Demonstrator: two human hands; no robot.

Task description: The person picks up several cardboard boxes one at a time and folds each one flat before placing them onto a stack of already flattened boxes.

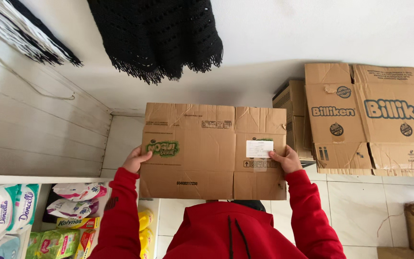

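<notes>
Both hands hold 1 flattened cardboard box [202, 151] up in front of the red hoodie: the left hand [136, 159] grips its left edge, the right hand [286, 159] its right edge beside 1 white label [259, 148]. Right of the right hand, 2 more flattened cartons [370, 117] lean against the wall; below the left hand, 1 shelf [39, 179] holds packets

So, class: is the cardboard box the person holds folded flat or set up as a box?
Folded flat. The cardboard box shows as one flat sheet, held at its sides by the left hand and right hand.
</notes>
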